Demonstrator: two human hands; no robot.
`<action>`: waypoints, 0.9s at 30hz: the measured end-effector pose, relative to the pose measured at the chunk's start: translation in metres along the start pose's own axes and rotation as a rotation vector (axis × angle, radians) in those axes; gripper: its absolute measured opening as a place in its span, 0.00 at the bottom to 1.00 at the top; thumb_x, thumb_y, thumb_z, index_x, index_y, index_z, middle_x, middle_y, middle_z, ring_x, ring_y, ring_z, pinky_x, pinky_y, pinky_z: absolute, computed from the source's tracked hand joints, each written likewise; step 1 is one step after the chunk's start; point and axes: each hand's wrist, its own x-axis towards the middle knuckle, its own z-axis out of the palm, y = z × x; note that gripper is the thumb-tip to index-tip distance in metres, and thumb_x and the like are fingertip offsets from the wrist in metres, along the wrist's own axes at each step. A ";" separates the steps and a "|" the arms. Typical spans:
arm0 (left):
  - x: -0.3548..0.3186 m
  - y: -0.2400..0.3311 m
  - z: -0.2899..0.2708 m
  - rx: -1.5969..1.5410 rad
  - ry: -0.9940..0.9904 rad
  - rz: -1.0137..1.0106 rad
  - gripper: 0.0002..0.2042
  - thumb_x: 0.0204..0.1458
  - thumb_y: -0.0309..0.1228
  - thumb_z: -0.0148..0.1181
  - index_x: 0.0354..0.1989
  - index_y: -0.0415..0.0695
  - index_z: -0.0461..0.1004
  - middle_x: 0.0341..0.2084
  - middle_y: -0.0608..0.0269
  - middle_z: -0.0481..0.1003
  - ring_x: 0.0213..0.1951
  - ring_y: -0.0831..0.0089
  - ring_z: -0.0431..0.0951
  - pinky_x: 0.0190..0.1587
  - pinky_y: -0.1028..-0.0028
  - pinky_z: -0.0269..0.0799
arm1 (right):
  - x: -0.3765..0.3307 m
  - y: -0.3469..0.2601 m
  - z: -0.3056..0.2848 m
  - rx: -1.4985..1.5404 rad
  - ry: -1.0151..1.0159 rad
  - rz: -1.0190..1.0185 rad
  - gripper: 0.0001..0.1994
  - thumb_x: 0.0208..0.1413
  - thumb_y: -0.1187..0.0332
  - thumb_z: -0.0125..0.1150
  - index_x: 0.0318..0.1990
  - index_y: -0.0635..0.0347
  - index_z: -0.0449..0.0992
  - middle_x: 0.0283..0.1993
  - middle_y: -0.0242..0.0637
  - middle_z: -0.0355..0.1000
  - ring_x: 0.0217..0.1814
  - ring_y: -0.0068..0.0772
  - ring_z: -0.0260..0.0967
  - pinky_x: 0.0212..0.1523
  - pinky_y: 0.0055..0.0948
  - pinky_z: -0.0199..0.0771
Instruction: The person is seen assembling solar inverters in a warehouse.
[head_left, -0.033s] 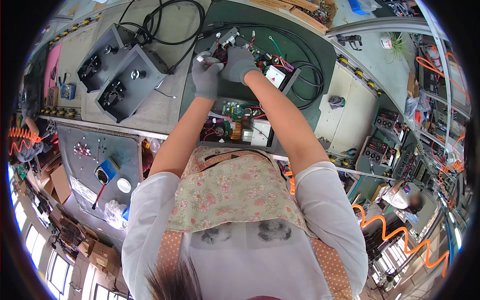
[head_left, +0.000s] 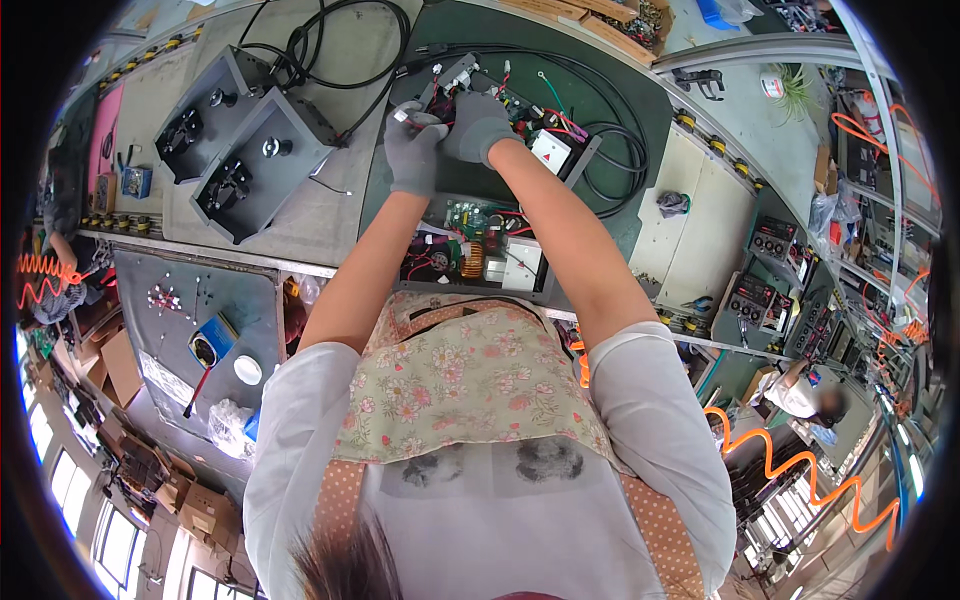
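Note:
My left hand (head_left: pixel 412 160), in a grey glove, pinches a wire with a small white plug (head_left: pixel 401 115) at the fingertips. Beside it, my gloved right hand (head_left: pixel 480 128) is bent over the far electronic unit (head_left: pixel 550 150), its fingers closed among the parts; what they grip is hidden. That unit carries red wires, a green wire and a white box with a red mark. Closer to me lies a second open unit (head_left: pixel 475 255) with a green circuit board, a copper coil and a white block.
Two grey metal housings (head_left: pixel 265 165) with black fittings stand at left. Black cables (head_left: pixel 620 130) coil behind and right of the far unit. A dark cloth lump (head_left: pixel 673 204) lies on the right bench. Orange coiled hoses (head_left: pixel 770 460) hang at right. Another person (head_left: pixel 797 395) is at lower right.

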 end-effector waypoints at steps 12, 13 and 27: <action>-0.006 0.001 0.000 0.086 0.052 0.066 0.23 0.37 0.18 0.67 0.46 0.37 0.71 0.29 0.63 0.78 0.33 0.74 0.77 0.42 0.74 0.73 | -0.017 0.048 0.005 0.600 0.489 -0.123 0.29 0.47 0.44 0.62 0.45 0.61 0.80 0.46 0.44 0.76 0.46 0.45 0.76 0.52 0.39 0.75; -0.009 0.006 0.006 0.128 0.062 0.053 0.22 0.38 0.18 0.67 0.46 0.38 0.71 0.29 0.63 0.78 0.33 0.75 0.76 0.42 0.75 0.72 | -0.015 0.052 -0.002 0.657 0.503 0.037 0.23 0.54 0.48 0.58 0.40 0.60 0.82 0.40 0.46 0.78 0.41 0.45 0.77 0.47 0.39 0.77; -0.011 0.008 0.011 0.090 0.063 0.008 0.21 0.41 0.17 0.66 0.47 0.37 0.71 0.31 0.65 0.77 0.36 0.77 0.75 0.43 0.77 0.70 | 0.016 0.066 -0.009 0.660 0.340 0.053 0.14 0.50 0.64 0.70 0.43 0.56 0.83 0.40 0.43 0.80 0.40 0.38 0.78 0.45 0.34 0.77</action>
